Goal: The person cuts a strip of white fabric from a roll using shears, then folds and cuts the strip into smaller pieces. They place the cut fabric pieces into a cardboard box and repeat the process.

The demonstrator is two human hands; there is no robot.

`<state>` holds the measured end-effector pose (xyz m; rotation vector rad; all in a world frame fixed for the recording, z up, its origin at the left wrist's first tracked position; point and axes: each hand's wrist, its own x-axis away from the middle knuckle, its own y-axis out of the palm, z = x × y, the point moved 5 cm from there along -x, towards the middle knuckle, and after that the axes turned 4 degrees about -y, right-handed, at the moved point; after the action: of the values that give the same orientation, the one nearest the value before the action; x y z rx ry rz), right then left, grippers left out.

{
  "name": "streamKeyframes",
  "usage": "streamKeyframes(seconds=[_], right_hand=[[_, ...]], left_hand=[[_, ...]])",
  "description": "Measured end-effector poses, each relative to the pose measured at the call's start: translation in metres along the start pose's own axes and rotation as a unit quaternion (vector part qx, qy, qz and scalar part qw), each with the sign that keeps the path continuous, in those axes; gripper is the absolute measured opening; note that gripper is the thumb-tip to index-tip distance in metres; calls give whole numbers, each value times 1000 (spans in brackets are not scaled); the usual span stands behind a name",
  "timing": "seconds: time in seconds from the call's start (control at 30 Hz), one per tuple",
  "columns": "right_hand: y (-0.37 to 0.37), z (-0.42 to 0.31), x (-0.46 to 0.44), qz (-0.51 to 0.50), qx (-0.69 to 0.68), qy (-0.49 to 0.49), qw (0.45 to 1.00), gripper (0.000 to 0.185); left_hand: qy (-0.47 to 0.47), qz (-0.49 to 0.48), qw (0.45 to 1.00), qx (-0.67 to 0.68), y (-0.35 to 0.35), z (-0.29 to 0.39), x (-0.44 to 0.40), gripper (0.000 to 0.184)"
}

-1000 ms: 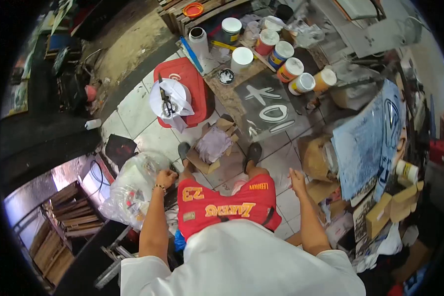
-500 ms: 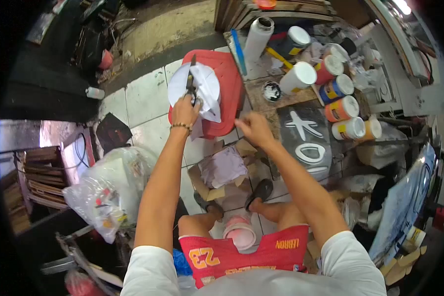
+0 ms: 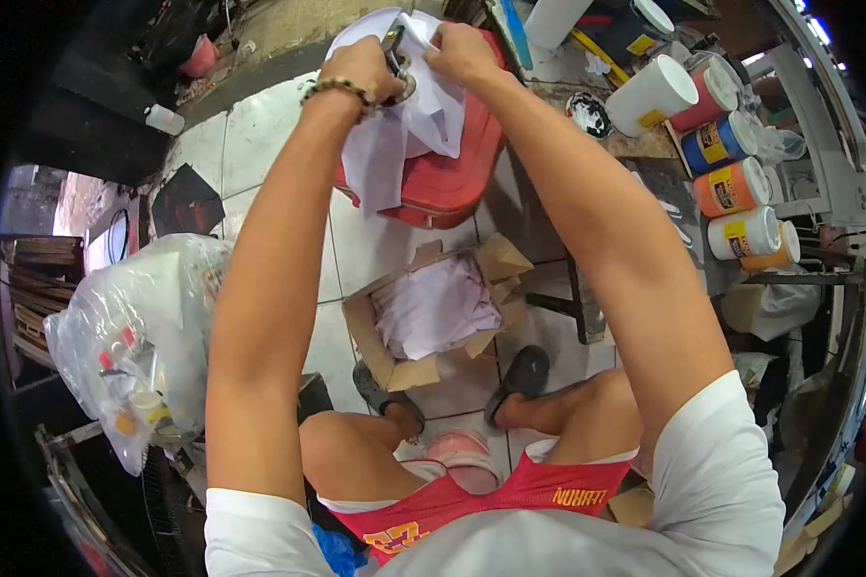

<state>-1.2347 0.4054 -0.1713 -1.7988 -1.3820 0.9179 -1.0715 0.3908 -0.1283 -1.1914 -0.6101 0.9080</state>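
Observation:
My left hand (image 3: pixel 364 72), with a beaded bracelet at its wrist, is closed around a pair of scissors (image 3: pixel 394 53); their blades show only in part. White thin sheet material (image 3: pixel 428 111), paper or cloth, drapes over a red plastic stool (image 3: pixel 443 192), one strip hanging past its near edge. The far edge of that sheet is pinched in my right hand (image 3: pixel 460 56), just right of the scissors. Below the stool, a cardboard box (image 3: pixel 416 370) on the floor holds crumpled pale sheets (image 3: pixel 438 306).
A low bench on the right carries paint tubs, among them a white tub (image 3: pixel 652 96), a blue one (image 3: pixel 717 144) and an orange one (image 3: pixel 731 188). A stuffed clear plastic bag (image 3: pixel 144 337) stands left. A pink bucket (image 3: pixel 462 457) sits between my feet.
Both hands have moved up and away from my body. My right hand, empty before, has taken hold of the white sheet. The view has tilted and shifted.

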Motion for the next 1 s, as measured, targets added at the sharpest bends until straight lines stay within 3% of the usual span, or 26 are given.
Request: streamKeyframes(seconds=[0.03,0.07,0.1,0.13,0.2,0.23,0.33,0.43,0.5,0.53,0.6,0.63,0.7,0.73,0.77,0.83,0.87,0.9,0.97,1.0], right_hand=[[-5,3,4,1,-51,15,999,41],[-9,1,8,8,-49,6,999,41],[-10,10,10,73,-132,29,988,42],[-13,19,13,136,-215,52,966,43],[-27,24,25,133,-326,54,934,43],[-39,21,38,131,-381,53,914,44],[-67,15,78,146,-485,34,861,47],[-93,12,122,160,-563,10,811,49],[-102,16,149,137,-587,-21,798,50],[-102,19,163,137,-587,-20,798,50],[-99,22,190,116,-583,19,804,54],[-96,25,204,112,-570,48,812,52],[-92,18,235,139,-587,66,795,51],[-90,16,250,164,-604,83,776,51],[-88,17,262,179,-614,83,764,51],[-79,22,284,210,-627,97,744,45],[-76,23,291,215,-627,89,744,45],[-73,28,299,235,-626,103,737,41],[-67,44,312,274,-608,111,737,30],[-71,43,319,278,-606,108,737,30]], left_hand=[[0,10,1000,-2,-6,-4,2,57],[-47,-70,990,111,-5,-12,4,57],[-90,-148,959,223,-5,-20,7,58],[-88,-137,962,221,-6,-31,8,58],[-78,-161,900,399,0,-46,16,59],[-72,-153,902,396,-5,-46,25,59],[-50,-113,794,596,-12,-51,58,62],[-42,-82,763,640,-10,-55,89,54],[-36,-104,702,703,-4,-57,110,47],[-36,-104,701,704,0,-57,122,47],[23,-96,751,653,2,-52,149,39],[3,-72,785,615,0,-41,171,44],[10,-154,660,735,7,-16,207,59],[39,-169,680,712,9,-5,224,64],[66,-185,660,726,25,0,236,80],[57,-248,672,695,41,13,264,86],[33,-293,649,701,48,22,282,87],[63,-329,653,679,67,26,294,90],[66,-419,577,698,79,55,327,91],[18,-442,549,709,94,61,343,90]])
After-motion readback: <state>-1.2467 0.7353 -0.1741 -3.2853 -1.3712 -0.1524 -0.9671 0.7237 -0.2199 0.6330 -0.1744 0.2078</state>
